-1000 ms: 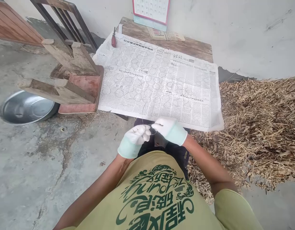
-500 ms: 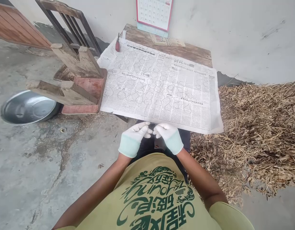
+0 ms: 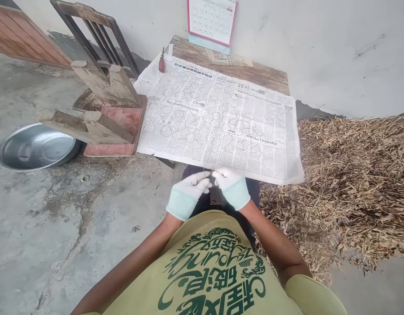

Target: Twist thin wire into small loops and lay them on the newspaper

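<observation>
My left hand (image 3: 189, 189), in a white glove with a pale green cuff, is closed, thumb and fingers pinching a thin strand (image 3: 203, 167). My right hand (image 3: 231, 186), gloved alike, pinches close beside it, fingertips almost touching the left ones. What lies between the fingertips is too small to make out fully. Both hands are over my lap, just before the near edge of a newspaper sheet (image 3: 277, 164). Thin dark loops of strand (image 3: 167, 129) spread in a chain over the paper, and one end seems to run down to my left fingers.
A red-handled screwdriver (image 3: 161, 65) lies at the paper's far left corner. Under the paper is a wooden table (image 3: 270, 76), with a calendar (image 3: 211, 22) behind. An upturned stool (image 3: 123, 118), a metal basin (image 3: 38, 146) and a chair (image 3: 90, 17) are left; dry stalks (image 3: 359, 175) lie right.
My left hand has shifted slightly right, nearer to my right hand, and its fingers have turned a little. The right hand has barely moved. The strand at the fingers now stands more upright.
</observation>
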